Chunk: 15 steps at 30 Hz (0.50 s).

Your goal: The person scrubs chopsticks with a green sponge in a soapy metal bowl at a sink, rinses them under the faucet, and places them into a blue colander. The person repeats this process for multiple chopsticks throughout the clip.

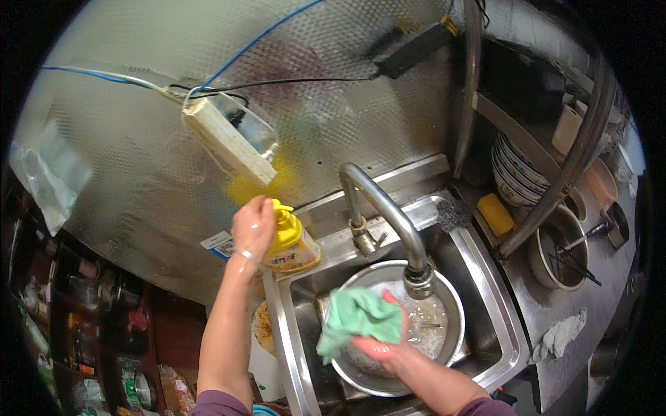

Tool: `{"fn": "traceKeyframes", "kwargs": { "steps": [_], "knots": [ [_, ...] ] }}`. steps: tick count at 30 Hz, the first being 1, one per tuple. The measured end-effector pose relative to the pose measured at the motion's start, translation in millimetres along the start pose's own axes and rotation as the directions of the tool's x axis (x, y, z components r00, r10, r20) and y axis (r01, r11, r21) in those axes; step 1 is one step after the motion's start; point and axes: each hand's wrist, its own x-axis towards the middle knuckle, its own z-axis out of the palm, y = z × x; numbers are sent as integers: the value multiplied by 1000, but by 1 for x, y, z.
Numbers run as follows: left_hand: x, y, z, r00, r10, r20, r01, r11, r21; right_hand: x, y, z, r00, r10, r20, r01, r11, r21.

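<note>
My right hand holds a crumpled green cloth over a round metal basin of sudsy water. The basin stands in a stainless-steel sink. Above it curves the metal faucet, its spout end over the basin. My left hand is at the upper left side of a yellow pump bottle, with its fingers curled near the pump head. Whether the fingers grip the bottle is hidden by the hand. The bottle stands upright at the sink's back left corner.
A dark scouring pad lies on the sink's back right corner. To the right are a yellow sponge, stacked bowls, a metal pot with utensils and a pale rag. A power strip hangs on the metal wall.
</note>
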Motion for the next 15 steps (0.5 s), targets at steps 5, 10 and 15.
{"fn": "traceKeyframes", "kwargs": {
  "steps": [5,10,15],
  "knots": [
    [25,-6,32,990,-115,76,104,984,144,98,-17,19,976,-82,201,121,974,-191],
    [19,-8,46,999,22,34,-29,974,227,138,-19,26,971,-117,209,160,967,-200],
    [11,-12,44,999,46,22,-50,963,264,159,-15,39,951,-152,269,205,962,-181]
  ]
}}
